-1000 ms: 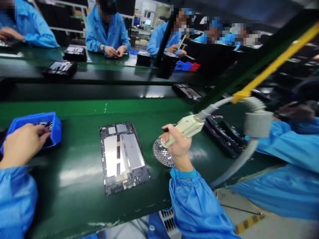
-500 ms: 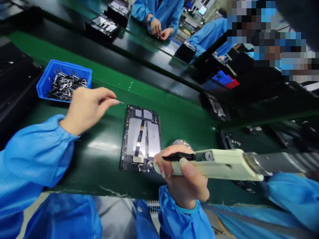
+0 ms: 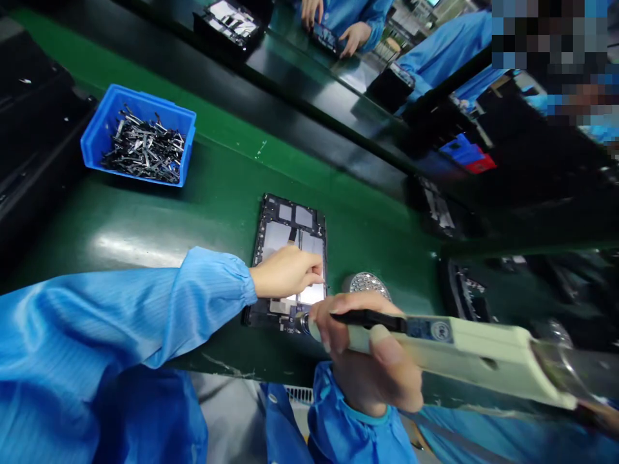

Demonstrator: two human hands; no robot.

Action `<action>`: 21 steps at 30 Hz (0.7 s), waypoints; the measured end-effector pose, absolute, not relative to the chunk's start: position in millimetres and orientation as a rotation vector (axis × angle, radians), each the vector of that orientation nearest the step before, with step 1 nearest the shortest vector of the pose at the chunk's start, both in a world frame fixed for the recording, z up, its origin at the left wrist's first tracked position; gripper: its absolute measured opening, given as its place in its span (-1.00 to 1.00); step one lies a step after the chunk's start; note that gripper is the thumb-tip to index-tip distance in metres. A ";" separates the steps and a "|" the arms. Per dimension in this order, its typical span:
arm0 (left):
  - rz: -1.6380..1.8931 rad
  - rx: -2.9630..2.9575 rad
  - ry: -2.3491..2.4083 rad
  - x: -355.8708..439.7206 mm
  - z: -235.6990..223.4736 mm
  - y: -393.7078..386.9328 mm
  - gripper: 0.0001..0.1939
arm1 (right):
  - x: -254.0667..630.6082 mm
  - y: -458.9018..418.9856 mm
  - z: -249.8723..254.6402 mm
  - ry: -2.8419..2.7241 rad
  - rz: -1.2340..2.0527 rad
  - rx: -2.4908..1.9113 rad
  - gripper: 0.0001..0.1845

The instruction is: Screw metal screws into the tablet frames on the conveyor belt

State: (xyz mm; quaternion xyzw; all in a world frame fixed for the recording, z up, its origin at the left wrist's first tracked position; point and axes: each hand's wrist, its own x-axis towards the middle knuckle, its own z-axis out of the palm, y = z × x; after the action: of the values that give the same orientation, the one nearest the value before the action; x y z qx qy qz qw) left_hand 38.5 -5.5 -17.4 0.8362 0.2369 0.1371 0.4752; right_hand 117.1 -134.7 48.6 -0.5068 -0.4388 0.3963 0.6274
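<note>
On the green workbench (image 3: 159, 212), a tablet frame (image 3: 290, 222) lies flat; my left hand (image 3: 285, 272) rests on it, fingers together, whatever they pinch hidden; my right hand (image 3: 367, 357) closes around an electric screwdriver (image 3: 464, 338), tip at the frame's edge.

Right now I'm seeing a bright blue bin (image 3: 130, 169) of black-and-silver metal bits (image 3: 144, 149) on a glossy green belt (image 3: 203, 193), a cream screwdriver (image 3: 474, 348) above, and my shiny blue left sleeve (image 3: 120, 316)!
</note>
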 end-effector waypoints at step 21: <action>0.335 2.009 0.569 36.7 -15.9 -6.0 -0.89 | 112.3 -139.5 55.7 -1.003 0.873 -1.226 -0.72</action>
State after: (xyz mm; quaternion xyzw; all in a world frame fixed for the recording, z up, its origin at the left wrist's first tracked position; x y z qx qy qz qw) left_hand 36.7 -6.0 -15.9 0.8276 0.2343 0.1381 0.4911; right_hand 112.3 -139.5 55.7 -0.5330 -0.4360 0.3794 0.6180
